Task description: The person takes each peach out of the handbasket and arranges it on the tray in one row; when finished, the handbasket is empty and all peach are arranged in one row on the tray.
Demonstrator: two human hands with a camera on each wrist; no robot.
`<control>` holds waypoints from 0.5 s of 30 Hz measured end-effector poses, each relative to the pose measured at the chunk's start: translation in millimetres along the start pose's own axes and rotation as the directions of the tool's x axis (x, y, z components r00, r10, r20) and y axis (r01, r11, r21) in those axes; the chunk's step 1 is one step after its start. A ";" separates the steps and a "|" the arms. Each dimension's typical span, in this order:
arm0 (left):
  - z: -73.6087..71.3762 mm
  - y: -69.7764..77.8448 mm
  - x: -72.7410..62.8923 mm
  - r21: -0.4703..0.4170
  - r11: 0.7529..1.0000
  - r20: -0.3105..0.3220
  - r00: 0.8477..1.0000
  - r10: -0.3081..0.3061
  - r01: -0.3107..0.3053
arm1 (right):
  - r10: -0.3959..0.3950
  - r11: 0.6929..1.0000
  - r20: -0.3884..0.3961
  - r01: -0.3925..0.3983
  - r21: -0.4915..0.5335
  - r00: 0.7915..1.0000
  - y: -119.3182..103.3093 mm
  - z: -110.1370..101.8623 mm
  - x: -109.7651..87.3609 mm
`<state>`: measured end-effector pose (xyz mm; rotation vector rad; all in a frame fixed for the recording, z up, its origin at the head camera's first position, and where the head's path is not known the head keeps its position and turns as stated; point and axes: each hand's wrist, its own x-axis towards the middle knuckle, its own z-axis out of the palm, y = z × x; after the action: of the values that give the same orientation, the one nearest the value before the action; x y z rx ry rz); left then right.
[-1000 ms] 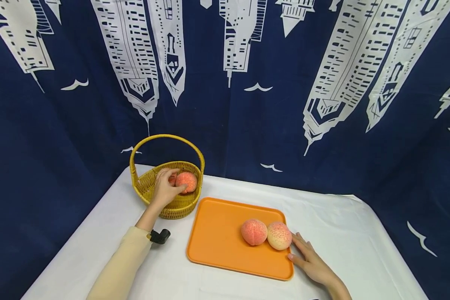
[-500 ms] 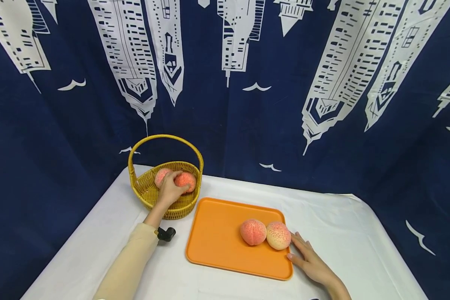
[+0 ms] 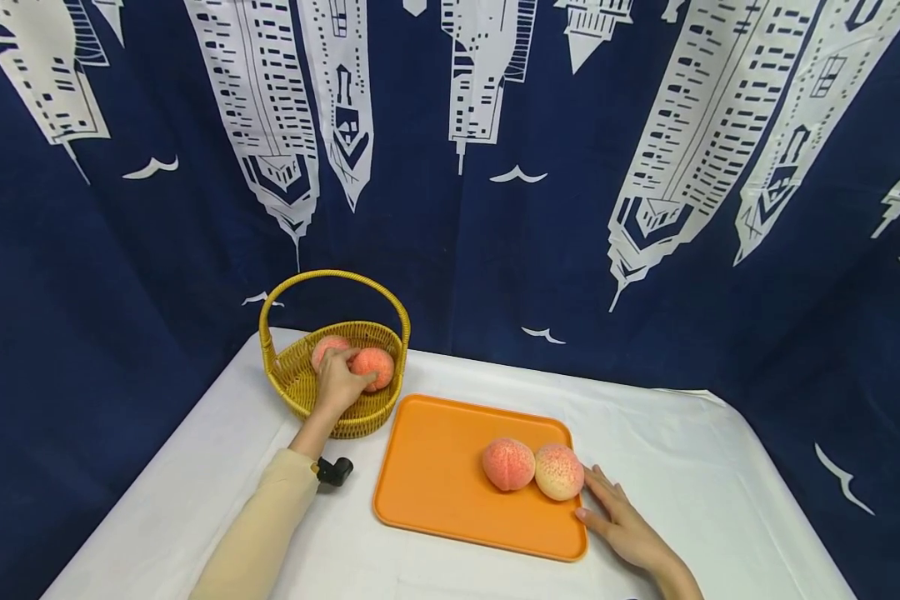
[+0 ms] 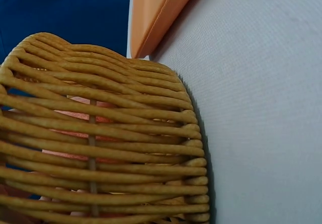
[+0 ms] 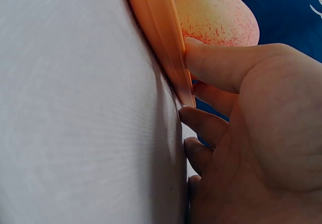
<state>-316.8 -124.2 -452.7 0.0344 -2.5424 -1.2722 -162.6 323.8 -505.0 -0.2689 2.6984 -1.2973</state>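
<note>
Peach (image 3: 376, 367) inside basket (image 3: 356, 427), on its right side, clamped between thumb and fingers of left hand (image 3: 337, 385); second peach (image 3: 329, 343) just beside, at left. Right hand (image 3: 626, 529) at right edge of tray (image 3: 442, 467), thumb at the rim, fingers loosely extended and apart from thumb. On tray, two more peaches (image 3: 507, 464) side by side, touching. Beneath basket and tray, white table (image 3: 660, 442).

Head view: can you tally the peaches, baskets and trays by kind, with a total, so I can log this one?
Basket: 1
Tray: 1
Peaches: 4 visible, 2 in the basket and 2 on the tray
Total: 6
</note>
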 end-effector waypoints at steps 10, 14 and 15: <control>1.4 -1.5 -0.6 0.073 0.997 -0.023 1.000 -0.001 0.003 | 0.017 1.000 0.015 -0.017 -0.008 1.000 -1.2 -0.9 2.1; 1.1 -1.6 -0.6 0.100 0.995 -0.017 1.000 0.016 -0.014 | 0.016 1.000 0.009 -0.016 0.000 1.000 -1.4 -0.5 1.1; 1.1 -1.6 -0.6 0.106 0.994 -0.013 1.000 0.020 -0.019 | 0.012 1.000 0.007 -0.012 -0.002 1.000 -1.4 -0.3 0.9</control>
<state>-316.7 -124.2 -454.7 0.0409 -2.5890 -1.1254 -163.4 323.0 -503.7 -0.2567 2.6917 -1.2881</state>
